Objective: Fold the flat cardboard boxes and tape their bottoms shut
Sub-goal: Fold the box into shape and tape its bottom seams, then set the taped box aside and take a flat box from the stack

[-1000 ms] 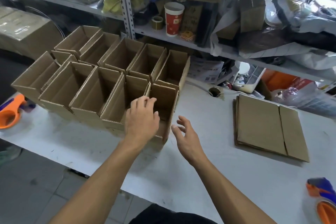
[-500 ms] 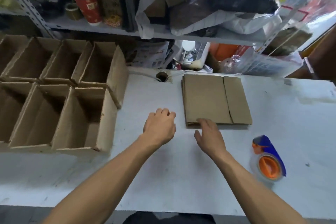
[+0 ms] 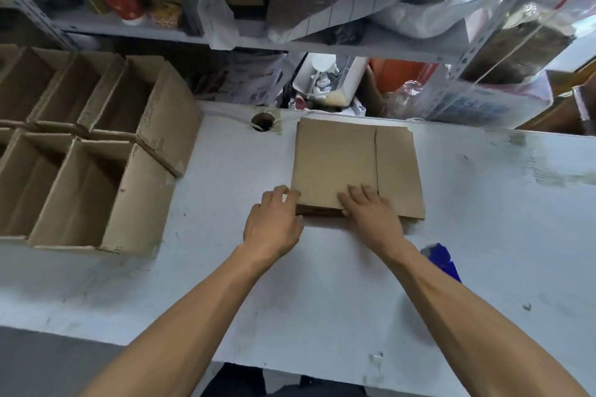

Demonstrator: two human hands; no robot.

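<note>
Left hand (image 3: 274,222) grips flat boxes (image 3: 351,164) corner; right hand (image 3: 371,213) presses top

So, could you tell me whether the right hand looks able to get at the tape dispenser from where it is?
Probably yes: the tape dispenser lies just beside the right forearm, nothing between, though the right hand rests on the flat cardboard.
</note>
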